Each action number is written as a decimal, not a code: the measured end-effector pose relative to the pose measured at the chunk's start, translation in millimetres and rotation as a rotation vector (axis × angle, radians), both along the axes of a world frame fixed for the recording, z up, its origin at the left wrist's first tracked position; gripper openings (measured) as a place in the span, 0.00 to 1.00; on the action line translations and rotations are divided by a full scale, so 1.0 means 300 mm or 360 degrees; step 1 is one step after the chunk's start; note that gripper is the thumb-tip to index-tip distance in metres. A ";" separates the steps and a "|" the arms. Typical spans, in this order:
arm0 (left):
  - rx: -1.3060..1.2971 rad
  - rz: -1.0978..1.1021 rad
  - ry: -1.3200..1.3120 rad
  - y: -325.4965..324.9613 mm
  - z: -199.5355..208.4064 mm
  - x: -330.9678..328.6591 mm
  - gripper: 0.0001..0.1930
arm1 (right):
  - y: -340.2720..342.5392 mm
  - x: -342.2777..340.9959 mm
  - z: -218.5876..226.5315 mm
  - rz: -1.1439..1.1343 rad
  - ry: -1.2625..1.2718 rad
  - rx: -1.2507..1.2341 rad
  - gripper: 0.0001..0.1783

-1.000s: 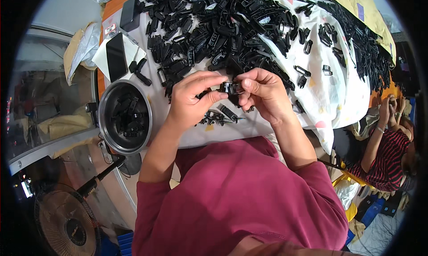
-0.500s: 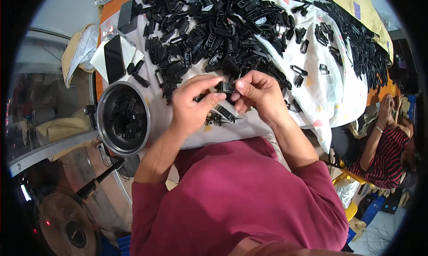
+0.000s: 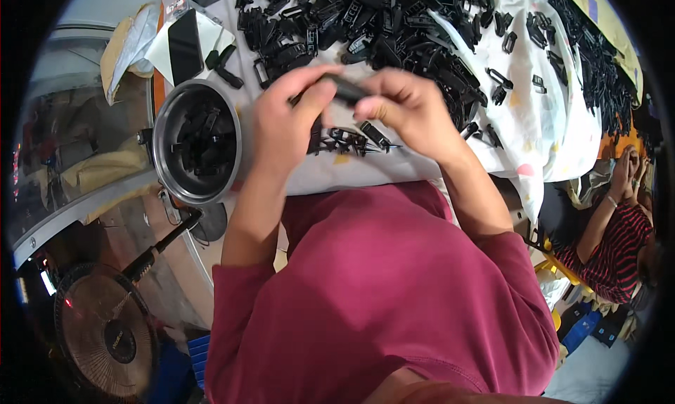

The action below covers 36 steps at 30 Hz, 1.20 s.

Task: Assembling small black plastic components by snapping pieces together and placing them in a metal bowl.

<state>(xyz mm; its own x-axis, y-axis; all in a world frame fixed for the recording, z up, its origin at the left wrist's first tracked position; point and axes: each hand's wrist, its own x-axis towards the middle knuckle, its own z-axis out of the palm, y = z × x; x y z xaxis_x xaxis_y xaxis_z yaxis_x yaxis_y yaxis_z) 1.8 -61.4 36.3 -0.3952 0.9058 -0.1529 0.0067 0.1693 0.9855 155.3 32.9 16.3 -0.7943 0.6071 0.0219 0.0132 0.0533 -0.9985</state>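
- Left hand point(image 3: 280, 126), right hand point(image 3: 418, 112): fingers motion-blurred.
- Black part point(image 3: 347, 90): smeared, left end hidden by fingers; right-hand contact unclear.
- Parts pile point(image 3: 380, 35): cut by top edge.
- Bowl point(image 3: 160, 140) contents: too dark to separate.
- Co-worker point(image 3: 622, 260): face side lost in rim.

Bright white cloth point(image 3: 524, 135), motion-blurred hands point(image 3: 422, 117), dark corners, fisheye-bent edges

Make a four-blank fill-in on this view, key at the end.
1. The left hand and right hand hold a ____-coloured plastic part between them.
2. The round metal bowl stands on the person's ____ side.
3. The black smartphone lies on something coloured ____.
4. The co-worker's red-and-black top has a pattern of ____.

Missing words: black; left; white; stripes.
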 end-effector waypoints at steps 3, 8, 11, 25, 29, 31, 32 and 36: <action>0.0169 0.0667 0.1849 -0.129 -0.014 -0.147 0.11 | -0.014 0.027 -0.059 0.0065 -0.0456 0.0742 0.12; -0.0696 0.0764 0.2030 -0.258 -0.032 -0.264 0.15 | -0.112 -0.003 -0.072 0.0281 -0.1001 0.1509 0.18; -0.0460 0.0592 0.2626 -0.152 -0.047 -0.181 0.15 | -0.096 0.007 -0.075 0.0215 -0.0913 0.1332 0.15; -0.0151 -0.0116 0.0859 0.143 -0.198 0.007 0.13 | 0.028 0.132 -0.043 -0.0545 0.0468 -0.0779 0.14; 0.0056 -0.0297 -0.0342 0.114 -0.068 0.030 0.14 | 0.018 0.035 0.051 -0.0417 0.0686 -0.0602 0.15; 0.0206 -0.0336 -0.0604 0.106 -0.036 0.042 0.15 | 0.029 0.026 0.067 -0.0414 0.0705 -0.0754 0.15; 0.0345 -0.0376 -0.0871 0.101 -0.028 0.046 0.15 | 0.036 0.025 0.059 -0.0450 0.0782 -0.0900 0.16; 0.0508 -0.0332 -0.0591 0.079 -0.050 0.043 0.19 | 0.032 0.015 0.053 -0.0384 0.0987 -0.0986 0.17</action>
<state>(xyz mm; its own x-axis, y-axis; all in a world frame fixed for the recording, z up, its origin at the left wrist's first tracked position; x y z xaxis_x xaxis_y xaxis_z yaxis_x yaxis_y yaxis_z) 14.8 -37.6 21.4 -0.1732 0.9837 0.0481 -0.3511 -0.1073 0.9302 159.9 42.5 32.4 -0.5987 0.8008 0.0171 -0.5947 -0.4301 -0.6792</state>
